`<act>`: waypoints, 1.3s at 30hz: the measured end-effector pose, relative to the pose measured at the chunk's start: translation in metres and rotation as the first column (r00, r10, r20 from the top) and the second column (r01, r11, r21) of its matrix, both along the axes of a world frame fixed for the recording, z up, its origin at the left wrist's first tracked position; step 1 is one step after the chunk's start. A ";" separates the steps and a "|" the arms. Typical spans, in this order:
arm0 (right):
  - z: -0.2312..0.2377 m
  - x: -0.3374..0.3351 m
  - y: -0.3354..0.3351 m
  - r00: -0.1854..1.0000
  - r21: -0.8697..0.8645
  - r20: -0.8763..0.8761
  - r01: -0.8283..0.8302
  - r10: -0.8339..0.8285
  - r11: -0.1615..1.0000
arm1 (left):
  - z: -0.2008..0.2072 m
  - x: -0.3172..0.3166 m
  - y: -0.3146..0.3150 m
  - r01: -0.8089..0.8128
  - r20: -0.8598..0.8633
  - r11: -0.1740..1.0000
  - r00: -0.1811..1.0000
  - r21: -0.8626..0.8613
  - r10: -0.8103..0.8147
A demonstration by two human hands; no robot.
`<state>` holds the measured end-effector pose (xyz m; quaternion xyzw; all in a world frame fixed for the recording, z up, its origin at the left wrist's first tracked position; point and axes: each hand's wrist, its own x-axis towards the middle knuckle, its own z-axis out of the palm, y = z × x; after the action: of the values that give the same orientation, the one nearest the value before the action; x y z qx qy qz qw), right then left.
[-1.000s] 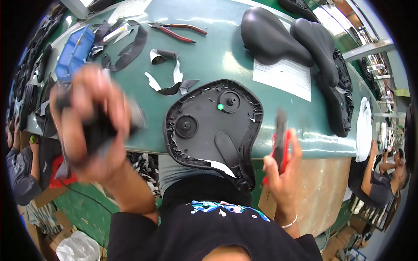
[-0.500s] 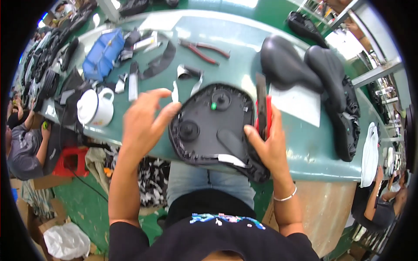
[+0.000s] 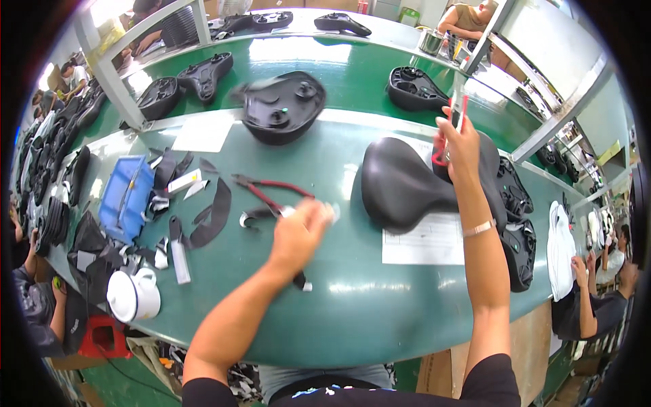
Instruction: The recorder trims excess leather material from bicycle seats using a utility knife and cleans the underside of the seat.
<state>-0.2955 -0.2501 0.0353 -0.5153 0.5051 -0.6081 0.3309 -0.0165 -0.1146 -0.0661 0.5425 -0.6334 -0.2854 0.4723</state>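
A black bicycle saddle [image 3: 285,112], underside up with a green dot, shows blurred at the table's far edge, apart from both hands. My left hand [image 3: 302,234] is over the mid-table with curled fingers; a pale smear at its fingertips is too blurred to name. Beside it lie red-handled pliers [image 3: 271,190], partly covered by the hand. Raised at the far right, my right hand [image 3: 462,146] grips a red-handled tool [image 3: 458,112], whose kind is hard to make out. Below that hand, a smooth black saddle [image 3: 400,183] rests top up on a printed paper sheet [image 3: 420,247].
A green conveyor [image 3: 359,74] beyond the table carries several saddles. At left stand a blue bin [image 3: 125,200] and a white enamel mug [image 3: 135,295] among black and white scraps. More saddles [image 3: 519,247] are stacked at right, near metal posts [image 3: 108,81]. Other people work around.
The saddle has gone from between my hands to the table's far edge. Both hands have moved forward, the right one carrying the red-handled tool. My view has tilted up toward the conveyor.
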 end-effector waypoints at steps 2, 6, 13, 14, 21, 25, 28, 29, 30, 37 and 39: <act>-0.016 -0.002 -0.062 0.999 0.068 0.031 0.042 -0.045 0.997 | 0.004 -0.009 0.004 0.227 0.436 0.951 0.892 -0.212 -0.116; -0.045 0.004 -0.151 0.998 0.298 -0.045 0.056 -0.045 0.953 | 0.008 -0.003 0.001 0.093 0.176 0.987 0.982 -0.134 -0.068; -0.054 0.008 -0.151 0.990 0.247 0.130 0.027 -0.061 0.969 | 0.016 -0.007 0.000 0.028 -0.027 0.997 0.999 -0.075 -0.030; -0.042 0.016 -0.130 0.978 0.242 0.206 -0.094 0.044 0.966 | 0.014 -0.005 0.001 0.036 -0.025 0.997 0.999 -0.071 -0.038; 0.022 0.044 0.086 0.842 0.296 0.236 -0.537 0.484 0.790 | 0.010 0.039 -0.009 0.485 -0.912 0.864 0.402 0.137 -0.081; 0.006 0.032 0.164 0.572 0.471 -0.343 -0.582 0.745 0.663 | 0.049 0.044 0.022 0.454 -0.859 0.808 0.499 0.376 0.120; -0.017 0.050 0.208 0.743 0.536 -0.104 -0.518 0.661 0.667 | 0.052 0.057 0.052 0.461 -0.685 0.723 0.728 0.515 0.024; -0.030 0.046 0.213 0.792 0.490 -0.102 -0.487 0.602 0.723 | 0.055 0.062 0.062 0.436 -0.677 0.724 0.734 0.535 0.058; -0.036 0.044 0.224 0.790 0.458 -0.161 -0.471 0.591 0.754 | 0.059 0.067 0.072 0.415 -0.668 0.726 0.739 0.548 0.082; -0.015 0.033 0.227 0.284 0.117 -0.883 -0.637 0.373 0.762 | 0.104 0.057 0.070 0.363 -0.495 0.739 0.868 0.568 -0.046; -0.008 0.030 0.222 0.144 0.159 -0.941 -0.609 0.305 0.777 | 0.107 0.051 0.063 0.379 -0.457 0.744 0.883 0.550 -0.111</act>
<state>-0.2651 -0.0285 0.0273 -0.9336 0.3295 -0.1202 0.0734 0.0346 -0.0516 0.0406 0.5086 -0.4606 -0.6430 0.3402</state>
